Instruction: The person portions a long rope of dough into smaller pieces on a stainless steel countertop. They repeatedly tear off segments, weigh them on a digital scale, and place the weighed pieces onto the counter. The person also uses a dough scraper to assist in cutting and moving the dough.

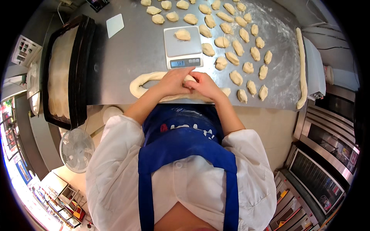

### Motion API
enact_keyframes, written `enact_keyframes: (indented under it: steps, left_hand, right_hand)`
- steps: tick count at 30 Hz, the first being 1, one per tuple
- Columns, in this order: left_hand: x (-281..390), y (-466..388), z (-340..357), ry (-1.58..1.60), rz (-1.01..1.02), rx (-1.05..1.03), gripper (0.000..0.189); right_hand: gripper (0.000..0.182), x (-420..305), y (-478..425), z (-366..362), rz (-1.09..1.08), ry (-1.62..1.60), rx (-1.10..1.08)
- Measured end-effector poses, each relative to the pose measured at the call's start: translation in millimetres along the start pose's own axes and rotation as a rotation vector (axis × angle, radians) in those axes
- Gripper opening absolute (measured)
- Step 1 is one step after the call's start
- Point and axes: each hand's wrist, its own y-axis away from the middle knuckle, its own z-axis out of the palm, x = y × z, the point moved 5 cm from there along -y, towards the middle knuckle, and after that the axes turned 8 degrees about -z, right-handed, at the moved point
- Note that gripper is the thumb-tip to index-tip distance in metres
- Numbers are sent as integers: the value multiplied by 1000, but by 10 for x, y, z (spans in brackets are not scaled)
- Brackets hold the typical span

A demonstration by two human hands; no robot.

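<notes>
A long rope of dough lies bent in a loop along the near edge of the steel worktable. My left hand and my right hand meet over the rope's upper strand, fingers closed around dough near its end. Just beyond them stands a digital kitchen scale with a lit display, and one dough piece rests on its platform. Many portioned dough pieces are spread in rough rows behind and to the right of the scale. How much dough sits between my fingers is partly hidden.
Stacked dark baking trays stand at the left side of the table. A white plastic dough scraper lies at the back left. Another dough rope runs along the right edge, where flour dusts the steel. A fan stands below left.
</notes>
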Motion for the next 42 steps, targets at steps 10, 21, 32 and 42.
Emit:
enact_keyframes:
  steps: [10, 21, 32, 42]
  left_hand:
    - [-140, -6, 176, 35, -199, -201, 47]
    - [-67, -86, 388, -293, 53, -293, 42]
    - [-25, 11, 281, -222, -26, 59, 51]
    - [-297, 279, 84, -333, -210, 127, 37]
  right_hand:
    - [26, -103, 98, -133, -16, 220, 170]
    - [20, -194, 57, -251, 40, 357, 81]
    - [28, 122, -1149, -844, -85, 201, 697]
    - [33, -415, -812, -494, -276, 425, 624]
